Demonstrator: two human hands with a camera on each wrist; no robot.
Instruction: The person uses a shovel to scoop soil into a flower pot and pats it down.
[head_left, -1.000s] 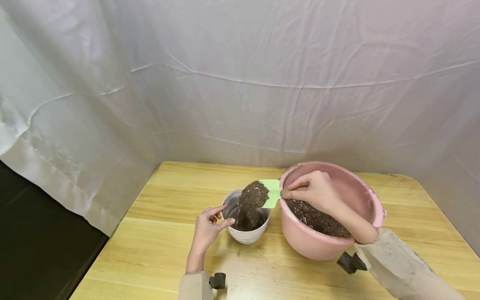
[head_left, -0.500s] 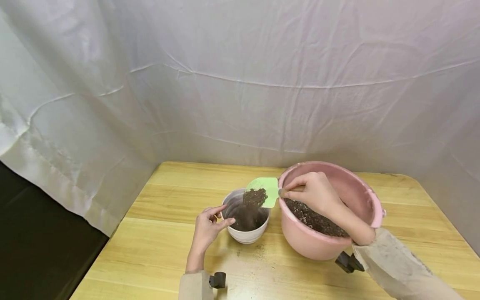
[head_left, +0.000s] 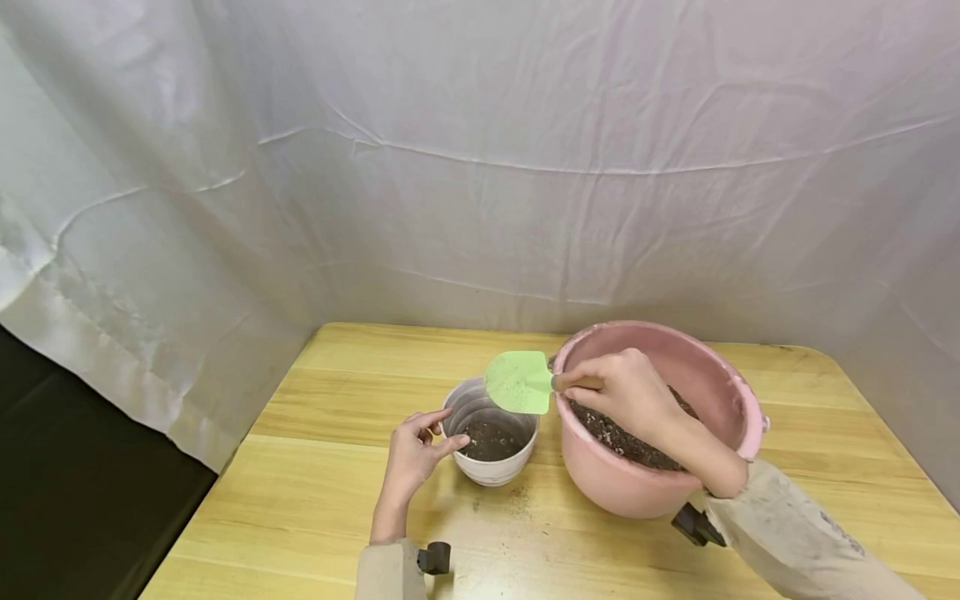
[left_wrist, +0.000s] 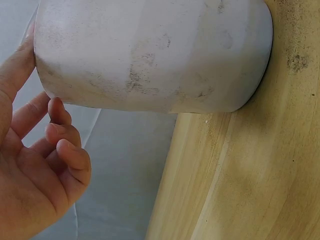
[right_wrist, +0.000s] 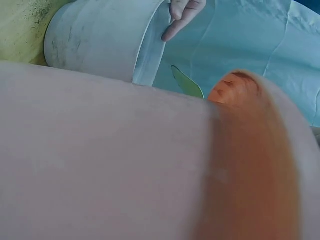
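Gripping the wooden handle, the right hand (head_left: 633, 392) is holding the light-green plastic trowel (head_left: 517, 382) over the small white ceramic pot (head_left: 491, 433). The left hand (head_left: 415, 457) is only touching that pot's rim with thumb and fingertips, so a knock from the trowel is risking tipping it. Clinging soil could be dropping onto the wooden table (head_left: 360, 375) beside the pink plastic basin (head_left: 720, 383).

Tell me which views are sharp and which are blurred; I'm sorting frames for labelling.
Head view: evenly lit, sharp on the green scoop, white pot and pink basin. Left wrist view: the pot wall and left hand are clear. Right wrist view: the basin rim fills the frame, out of focus.
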